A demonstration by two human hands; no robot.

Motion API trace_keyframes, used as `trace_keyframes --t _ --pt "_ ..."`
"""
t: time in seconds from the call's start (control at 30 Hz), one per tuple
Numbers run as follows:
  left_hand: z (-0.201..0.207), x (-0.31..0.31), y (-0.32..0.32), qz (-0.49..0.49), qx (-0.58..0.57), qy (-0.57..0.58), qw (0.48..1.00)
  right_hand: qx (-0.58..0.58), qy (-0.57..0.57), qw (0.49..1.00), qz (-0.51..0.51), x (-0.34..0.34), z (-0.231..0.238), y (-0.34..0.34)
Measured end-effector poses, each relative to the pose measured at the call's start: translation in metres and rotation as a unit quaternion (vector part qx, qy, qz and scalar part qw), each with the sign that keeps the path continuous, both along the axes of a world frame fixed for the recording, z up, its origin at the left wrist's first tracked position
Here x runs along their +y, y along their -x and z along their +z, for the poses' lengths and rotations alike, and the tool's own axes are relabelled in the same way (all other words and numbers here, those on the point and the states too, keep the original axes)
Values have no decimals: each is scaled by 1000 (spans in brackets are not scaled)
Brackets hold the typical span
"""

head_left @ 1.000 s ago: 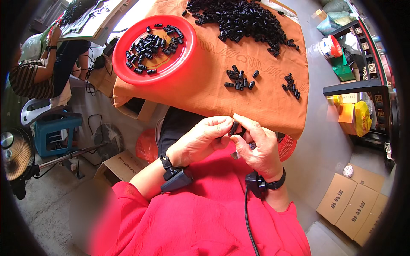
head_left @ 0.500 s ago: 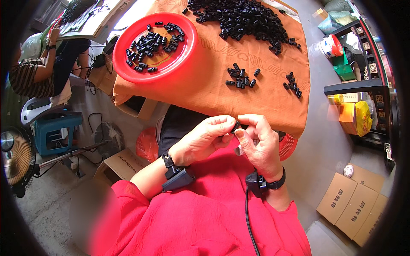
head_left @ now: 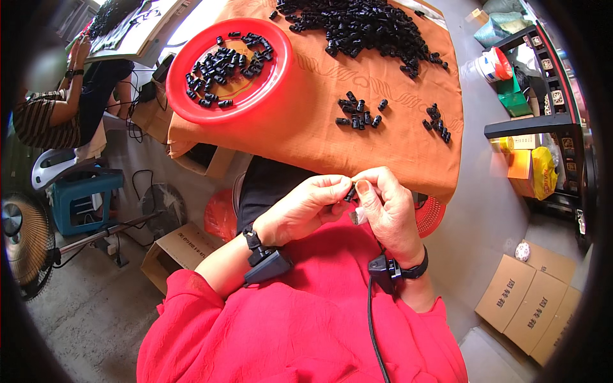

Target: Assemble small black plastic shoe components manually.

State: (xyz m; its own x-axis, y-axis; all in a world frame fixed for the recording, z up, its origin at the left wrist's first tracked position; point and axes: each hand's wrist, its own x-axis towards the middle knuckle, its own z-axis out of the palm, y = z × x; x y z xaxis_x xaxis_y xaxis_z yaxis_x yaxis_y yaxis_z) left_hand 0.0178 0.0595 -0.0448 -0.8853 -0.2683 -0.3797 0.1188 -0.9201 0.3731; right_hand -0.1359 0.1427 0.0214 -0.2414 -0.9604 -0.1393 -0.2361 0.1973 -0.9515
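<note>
Over my lap, just off the table's near edge, my two hands meet at a small black cylindrical fitting (head_left: pixel 350 193). My left hand (head_left: pixel 306 204) is closed in a pinch on it, thumb and forefinger at its upper end. The thumb and forefinger of my right hand (head_left: pixel 391 214) come together at its other side, partly hiding it. A small whitish scrap (head_left: pixel 358 217) sits against the right palm; its kind cannot be made out. On the orange cloth (head_left: pixel 306 143) lie a loose group of similar black fittings (head_left: pixel 361 115) and a smaller group (head_left: pixel 437 124).
A red round tray (head_left: pixel 175 102) with many black fittings stands at the table's left. A large heap of fittings (head_left: pixel 364 29) covers the far side. Another person (head_left: pixel 48 115) sits at far left near a fan (head_left: pixel 25 236). Cardboard boxes (head_left: pixel 527 306) lie right, below a black rack (head_left: pixel 536 131).
My right thumb has moved up to the top of the fitting, which shows more clearly and slants downward. The whitish scrap is more exposed. The groups on the table stay put.
</note>
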Motion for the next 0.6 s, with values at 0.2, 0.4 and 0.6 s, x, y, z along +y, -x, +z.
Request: trace_keyframes --t 0.2,0.4,0.6 --pt "0 -1 0 -12 30 4 999 -11 5 1000 6 -1 0 -1" --pt "5 -8 2 24 -12 -12 1000 -49 15 999 -4 -4 0 2" --pt "14 -61 -18 72 -6 126 989 24 15 996 -82 -3 -12 16"
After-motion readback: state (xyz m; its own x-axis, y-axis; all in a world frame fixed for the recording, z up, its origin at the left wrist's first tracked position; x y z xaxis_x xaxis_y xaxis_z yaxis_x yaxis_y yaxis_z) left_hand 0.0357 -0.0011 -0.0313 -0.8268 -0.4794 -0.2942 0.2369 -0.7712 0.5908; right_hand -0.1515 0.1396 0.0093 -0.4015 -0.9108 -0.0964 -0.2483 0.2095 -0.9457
